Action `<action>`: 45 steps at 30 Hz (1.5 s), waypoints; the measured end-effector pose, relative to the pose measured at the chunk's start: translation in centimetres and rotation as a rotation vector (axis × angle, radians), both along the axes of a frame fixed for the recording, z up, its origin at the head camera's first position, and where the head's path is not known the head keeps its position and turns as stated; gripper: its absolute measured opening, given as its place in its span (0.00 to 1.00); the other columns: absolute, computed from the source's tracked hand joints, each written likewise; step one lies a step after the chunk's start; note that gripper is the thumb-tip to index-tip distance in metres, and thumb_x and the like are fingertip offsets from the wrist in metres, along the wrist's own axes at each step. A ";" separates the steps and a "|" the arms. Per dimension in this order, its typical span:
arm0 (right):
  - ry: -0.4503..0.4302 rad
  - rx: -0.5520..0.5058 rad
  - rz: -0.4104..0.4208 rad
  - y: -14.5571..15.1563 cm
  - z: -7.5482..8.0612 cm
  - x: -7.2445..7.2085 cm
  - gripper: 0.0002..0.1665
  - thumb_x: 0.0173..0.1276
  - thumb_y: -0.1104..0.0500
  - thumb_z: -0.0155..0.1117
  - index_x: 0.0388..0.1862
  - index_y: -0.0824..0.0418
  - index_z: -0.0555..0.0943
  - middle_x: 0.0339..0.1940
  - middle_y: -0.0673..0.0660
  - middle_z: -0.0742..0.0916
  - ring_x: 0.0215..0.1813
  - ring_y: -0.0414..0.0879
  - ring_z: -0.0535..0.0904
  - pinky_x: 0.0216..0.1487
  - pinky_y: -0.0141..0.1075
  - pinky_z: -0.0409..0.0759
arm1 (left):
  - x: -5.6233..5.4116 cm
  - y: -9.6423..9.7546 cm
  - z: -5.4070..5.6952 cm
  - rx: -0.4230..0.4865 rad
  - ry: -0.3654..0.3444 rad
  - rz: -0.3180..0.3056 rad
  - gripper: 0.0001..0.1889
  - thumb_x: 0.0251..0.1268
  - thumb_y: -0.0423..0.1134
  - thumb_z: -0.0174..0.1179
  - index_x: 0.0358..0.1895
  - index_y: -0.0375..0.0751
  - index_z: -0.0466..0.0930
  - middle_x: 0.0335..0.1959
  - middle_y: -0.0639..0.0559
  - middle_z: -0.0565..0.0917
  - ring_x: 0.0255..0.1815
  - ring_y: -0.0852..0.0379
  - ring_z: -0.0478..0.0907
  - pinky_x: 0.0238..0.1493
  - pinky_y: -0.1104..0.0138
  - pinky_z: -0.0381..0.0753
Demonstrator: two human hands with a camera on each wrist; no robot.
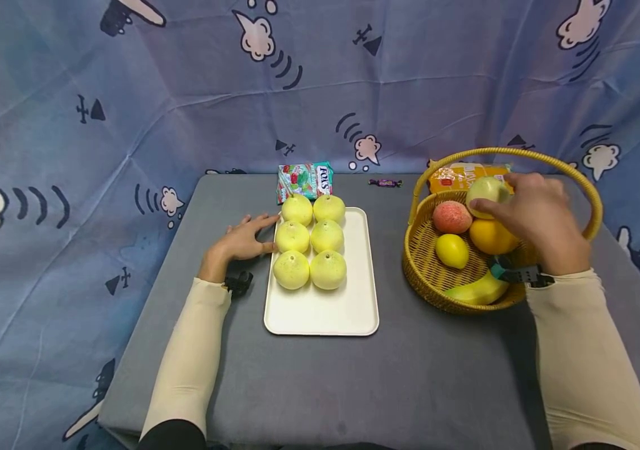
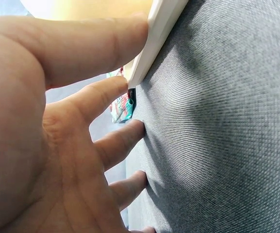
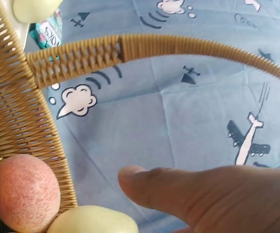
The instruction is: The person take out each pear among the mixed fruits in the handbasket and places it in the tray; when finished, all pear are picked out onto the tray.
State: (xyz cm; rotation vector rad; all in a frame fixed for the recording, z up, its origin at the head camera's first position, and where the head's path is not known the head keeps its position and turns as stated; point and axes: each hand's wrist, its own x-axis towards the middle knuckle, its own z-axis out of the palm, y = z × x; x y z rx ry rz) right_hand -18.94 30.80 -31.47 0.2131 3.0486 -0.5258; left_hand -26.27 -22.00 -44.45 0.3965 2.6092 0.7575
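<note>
My left hand lies at the left edge of a white tray, its fingers spread. In the left wrist view the thumb meets the tray's rim and other fingertips rest on the grey cloth. Several round yellow-green fruits stand in two columns on the tray. Over a yellow wicker basket, my right hand is at a pale green fruit. The right wrist view shows its thumb extended above that fruit, with a gap between; the other fingers are mostly hidden.
The basket also holds a peach, an orange, a lemon and a banana. Its tall handle arches overhead. Behind are a green candy bag, an orange packet and a small purple wrapped candy.
</note>
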 end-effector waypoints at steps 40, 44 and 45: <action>0.125 -0.091 -0.034 1.5 -4.2 -2.4 0.51 0.76 0.35 0.70 0.78 0.75 0.72 0.60 0.83 0.79 0.65 0.84 0.64 0.50 0.69 0.77 | -0.1 -0.1 -0.1 -0.026 0.003 -0.014 0.44 0.78 0.57 0.66 0.91 0.56 0.56 0.92 0.40 0.51 0.93 0.29 0.36 0.83 0.24 0.30; 0.178 -0.106 0.000 1.1 -3.9 -1.5 0.52 0.76 0.35 0.71 0.79 0.74 0.72 0.61 0.84 0.81 0.65 0.83 0.66 0.58 0.71 0.73 | -0.2 -0.1 -0.1 -0.020 -0.001 -0.011 0.44 0.78 0.56 0.67 0.91 0.56 0.55 0.93 0.40 0.51 0.93 0.30 0.35 0.84 0.24 0.29; 0.193 -0.116 0.012 1.0 -3.8 -1.2 0.52 0.76 0.36 0.72 0.79 0.73 0.72 0.62 0.83 0.81 0.65 0.82 0.68 0.60 0.72 0.72 | -0.2 -0.1 -0.1 -0.020 -0.001 -0.011 0.44 0.79 0.56 0.67 0.91 0.56 0.55 0.93 0.40 0.51 0.93 0.30 0.35 0.84 0.24 0.29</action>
